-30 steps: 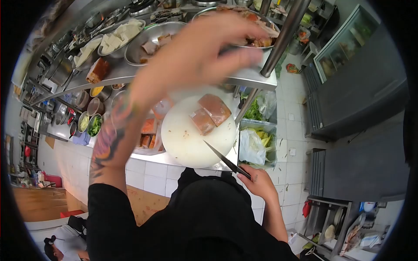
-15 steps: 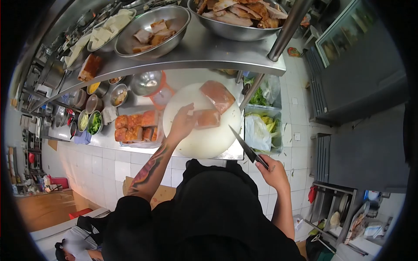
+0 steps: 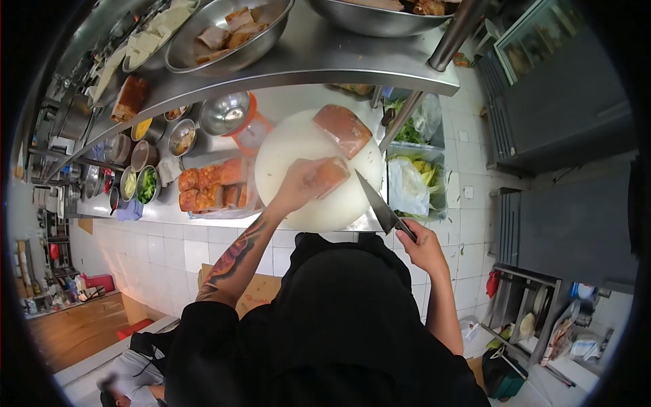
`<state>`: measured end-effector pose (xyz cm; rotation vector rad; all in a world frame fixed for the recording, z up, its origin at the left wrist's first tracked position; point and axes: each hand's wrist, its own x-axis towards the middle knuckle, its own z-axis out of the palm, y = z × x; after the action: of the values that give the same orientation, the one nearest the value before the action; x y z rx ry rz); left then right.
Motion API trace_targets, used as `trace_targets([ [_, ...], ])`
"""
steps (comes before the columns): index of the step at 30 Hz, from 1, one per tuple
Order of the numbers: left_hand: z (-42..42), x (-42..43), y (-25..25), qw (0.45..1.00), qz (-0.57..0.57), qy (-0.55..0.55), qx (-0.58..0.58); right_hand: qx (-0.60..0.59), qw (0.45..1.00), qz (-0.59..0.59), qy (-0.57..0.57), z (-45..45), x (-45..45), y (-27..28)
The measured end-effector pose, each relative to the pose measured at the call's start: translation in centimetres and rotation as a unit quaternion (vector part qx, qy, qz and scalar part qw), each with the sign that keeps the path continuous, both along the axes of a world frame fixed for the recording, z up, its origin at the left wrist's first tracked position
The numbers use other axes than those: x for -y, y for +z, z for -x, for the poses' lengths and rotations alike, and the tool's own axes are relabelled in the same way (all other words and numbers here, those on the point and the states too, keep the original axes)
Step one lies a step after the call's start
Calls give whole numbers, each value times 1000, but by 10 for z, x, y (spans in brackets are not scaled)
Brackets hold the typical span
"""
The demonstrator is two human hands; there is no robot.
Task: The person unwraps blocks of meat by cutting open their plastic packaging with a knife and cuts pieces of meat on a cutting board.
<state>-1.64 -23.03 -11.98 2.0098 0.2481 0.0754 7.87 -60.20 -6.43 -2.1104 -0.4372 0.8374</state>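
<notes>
My left hand point(image 3: 302, 183) is closed around the left end of a small block of pork point(image 3: 333, 174), which sits tilted over the round white cutting board point(image 3: 278, 146). The hand and the block are slightly blurred. Beyond them, a larger slab of pork point(image 3: 342, 130) with brownish skin lies at the far right of the board. In my right hand point(image 3: 422, 245) is the dark handle of a kitchen knife point(image 3: 377, 203). Its blade points up and left, with the tip near the board's right edge, apart from the pork.
A clear tray of roast pork pieces point(image 3: 220, 183) stands left of the board. Overhead, a steel shelf point(image 3: 352, 68) carries a bowl of cut meat point(image 3: 230, 41). Bins with bagged greens point(image 3: 417, 183) adjoin the counter's right. Small bowls point(image 3: 146, 184) crowd the left. Another person point(image 3: 139, 370) is at lower left.
My left hand has moved onto the small pork block, which has turned and now tilts. The knife stays in my right hand, angled much as before. The whole view has shifted slightly.
</notes>
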Motion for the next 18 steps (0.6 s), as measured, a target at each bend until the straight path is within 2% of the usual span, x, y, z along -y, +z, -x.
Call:
trace_targets([
  [1, 1, 1, -2, 991, -131, 15, 11, -1, 1000, -6, -4, 1, 0, -1],
  [5, -1, -11, -5, 990, -136, 19, -33, -23, 1000, 0, -10, 4, 0, -9],
  [7, -1, -11, -18, 998, 34, 49, 31, 41, 997, -63, 5, 7, 2, -23],
  [8, 2, -8, -24, 998, 35, 48, 30, 40, 997, -62, 4, 8, 5, -27],
  [10, 6, 6, -7, 995, -66, -1, 70, 16, 999, -42, 0, 8, 2, -17],
  [11, 7, 5, -6, 995, -66, 0, 68, 14, 999, -42, 1, 8, 0, -14],
  [13, 1, 3, -6, 989, 147, -2, -1, -19, 999, -33, -14, 9, -1, -10],
  [17, -5, 0, -21, 986, 151, 75, -7, 3, 1000, -15, -17, 11, -2, -8],
  [18, -5, -1, -23, 994, 78, 71, 31, 6, 1000, -6, -18, 12, -3, -7],
])
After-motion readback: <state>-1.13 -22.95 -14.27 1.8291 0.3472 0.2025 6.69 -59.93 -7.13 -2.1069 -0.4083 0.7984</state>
